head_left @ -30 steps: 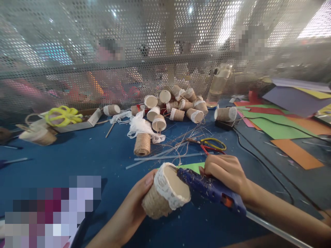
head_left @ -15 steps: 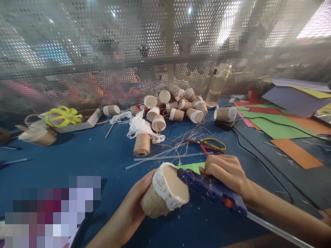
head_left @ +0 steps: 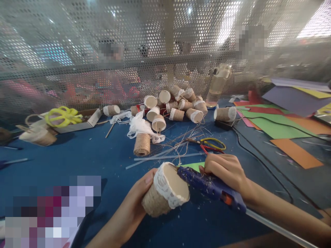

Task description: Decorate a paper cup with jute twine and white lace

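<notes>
My left hand (head_left: 138, 196) grips a paper cup (head_left: 160, 198) wrapped in jute twine, with white lace (head_left: 165, 193) around its rim. The cup is tilted, its open mouth turned to the upper right. In my right hand (head_left: 227, 170) is a blue glue gun (head_left: 207, 184), a clear glue stick (head_left: 276, 225) jutting from its back end. The gun's nozzle is at the cup's rim, just inside the mouth; whether it touches cannot be made out. A green paper strip (head_left: 193, 166) lies behind the gun.
Several twine-wrapped cups (head_left: 177, 114) are heaped by the perforated metal screen (head_left: 165, 65). A twine spool (head_left: 142, 144), scissors (head_left: 213, 144), loose glue sticks (head_left: 155, 158) and a bottle (head_left: 218, 86) stand or lie nearby. Coloured paper (head_left: 279, 124) and black cords (head_left: 256, 162) are on the right.
The cup and my left hand have shifted very slightly to the right. The glue gun stays at the rim, with almost no movement of my right hand.
</notes>
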A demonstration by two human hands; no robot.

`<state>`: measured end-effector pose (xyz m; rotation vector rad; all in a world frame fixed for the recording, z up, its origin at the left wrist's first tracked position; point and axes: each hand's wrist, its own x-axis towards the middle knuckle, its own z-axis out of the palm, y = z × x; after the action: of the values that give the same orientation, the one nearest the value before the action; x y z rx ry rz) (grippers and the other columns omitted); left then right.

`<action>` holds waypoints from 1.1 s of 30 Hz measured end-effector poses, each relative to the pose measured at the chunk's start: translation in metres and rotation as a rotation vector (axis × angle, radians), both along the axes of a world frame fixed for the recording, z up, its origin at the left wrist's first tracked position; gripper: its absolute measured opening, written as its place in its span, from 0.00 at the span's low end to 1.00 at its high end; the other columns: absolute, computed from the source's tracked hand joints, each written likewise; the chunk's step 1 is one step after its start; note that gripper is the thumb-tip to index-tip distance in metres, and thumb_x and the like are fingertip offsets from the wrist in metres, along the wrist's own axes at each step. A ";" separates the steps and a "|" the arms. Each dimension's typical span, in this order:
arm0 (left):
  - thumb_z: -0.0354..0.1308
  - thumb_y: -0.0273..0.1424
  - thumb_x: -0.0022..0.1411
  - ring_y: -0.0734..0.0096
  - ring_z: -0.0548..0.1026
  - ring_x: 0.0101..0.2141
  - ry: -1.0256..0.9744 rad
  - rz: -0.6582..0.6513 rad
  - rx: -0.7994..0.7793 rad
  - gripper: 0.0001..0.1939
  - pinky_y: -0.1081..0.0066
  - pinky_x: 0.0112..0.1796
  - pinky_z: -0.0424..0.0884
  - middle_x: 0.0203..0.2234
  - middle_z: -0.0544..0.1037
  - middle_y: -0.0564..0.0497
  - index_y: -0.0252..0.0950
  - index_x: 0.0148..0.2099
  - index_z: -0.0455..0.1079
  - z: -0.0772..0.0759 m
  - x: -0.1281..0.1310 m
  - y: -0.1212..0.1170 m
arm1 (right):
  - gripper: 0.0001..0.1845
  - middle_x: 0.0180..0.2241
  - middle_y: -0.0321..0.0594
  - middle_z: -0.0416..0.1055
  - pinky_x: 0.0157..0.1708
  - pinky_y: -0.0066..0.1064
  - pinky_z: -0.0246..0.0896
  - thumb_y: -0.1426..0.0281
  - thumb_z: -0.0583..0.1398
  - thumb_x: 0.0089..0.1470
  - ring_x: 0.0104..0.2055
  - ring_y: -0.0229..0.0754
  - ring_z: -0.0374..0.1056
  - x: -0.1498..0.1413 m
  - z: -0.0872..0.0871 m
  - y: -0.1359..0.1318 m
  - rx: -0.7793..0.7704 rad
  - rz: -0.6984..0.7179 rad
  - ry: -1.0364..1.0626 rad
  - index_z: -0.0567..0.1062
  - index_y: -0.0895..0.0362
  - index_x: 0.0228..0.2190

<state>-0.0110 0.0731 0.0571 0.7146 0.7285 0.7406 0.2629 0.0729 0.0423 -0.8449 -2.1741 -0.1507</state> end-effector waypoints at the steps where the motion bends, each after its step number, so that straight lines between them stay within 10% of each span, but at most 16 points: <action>1: 0.64 0.47 0.62 0.67 0.76 0.28 0.019 -0.008 0.014 0.17 0.70 0.30 0.75 0.32 0.79 0.50 0.39 0.41 0.79 0.000 0.000 0.000 | 0.12 0.26 0.33 0.58 0.26 0.30 0.46 0.74 0.55 0.67 0.25 0.36 0.50 0.000 0.000 0.000 -0.006 0.001 -0.011 0.63 0.54 0.29; 33: 0.68 0.48 0.56 0.71 0.67 0.29 0.107 0.148 0.036 0.17 0.75 0.31 0.65 0.28 0.75 0.54 0.40 0.37 0.78 0.006 0.005 0.000 | 0.12 0.25 0.32 0.58 0.26 0.29 0.47 0.77 0.58 0.64 0.24 0.35 0.51 0.002 0.001 0.001 0.002 -0.007 0.006 0.63 0.54 0.29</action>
<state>-0.0065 0.0735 0.0631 0.7429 0.8740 0.8568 0.2648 0.0741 0.0431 -0.8512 -2.1652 -0.1530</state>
